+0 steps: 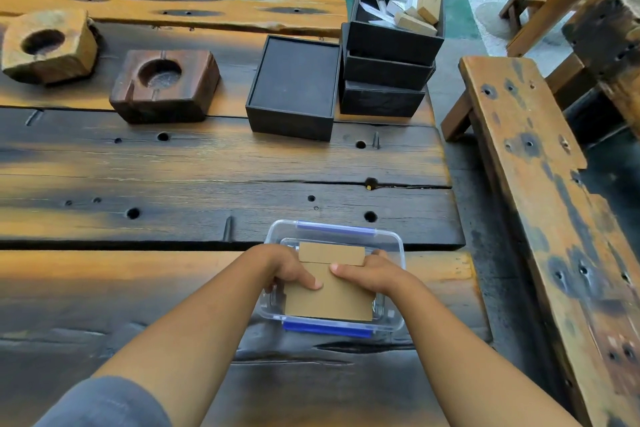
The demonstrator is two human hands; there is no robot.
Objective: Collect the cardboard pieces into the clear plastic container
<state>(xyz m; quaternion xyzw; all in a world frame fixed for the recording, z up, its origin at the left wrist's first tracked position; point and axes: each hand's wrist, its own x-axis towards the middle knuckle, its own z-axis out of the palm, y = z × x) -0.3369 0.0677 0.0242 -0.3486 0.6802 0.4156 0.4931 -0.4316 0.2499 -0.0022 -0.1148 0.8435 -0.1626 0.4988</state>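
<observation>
A clear plastic container [394,246] with blue clips stands near the table's front right. A brown cardboard piece [332,298] with a narrower tab at its far end lies over the container's opening. My left hand [289,269] grips its left edge, thumb on top. My right hand [369,272] grips its right edge the same way. More cardboard pieces [424,9] stick out of the top black box at the back right, mixed with white paper.
A stack of black boxes [388,69] stands at the back right, beside an open black box [294,87]. Two wooden blocks with round hollows [164,87] [48,45] sit at the back left. A wooden bench [540,191] runs along the table's right.
</observation>
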